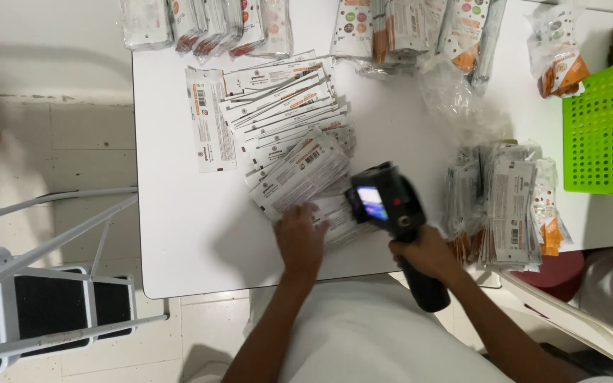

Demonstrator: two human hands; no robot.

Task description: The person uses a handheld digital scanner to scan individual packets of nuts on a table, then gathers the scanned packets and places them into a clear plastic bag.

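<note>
White packets (299,174) lay fanned in an overlapping spread at the centre of the frame, on a white table (179,234). The left hand (299,237) pressed flat, fingers spread, on the lowest packets of that fan, gripping nothing. Just to its right, the right hand (427,252) was closed tightly around the grip of a black handheld device (388,202) with a small lit screen, its head hanging over the lower right edge of the spread, apparently touching or just above it.

One likely slip: the packets were loosely overlapped and looked slick, so a push from the flat hand could have slid several at once and muddled the fan. The device's head might also have caught an edge and dragged a packet askew.

Further out, a second stack of packets (509,206) stood right of centre, near the right hand. More bundles (207,25) lined the top edge, a green basket (597,135) sat at far right, and a stepladder (44,284) filled the lower left.
</note>
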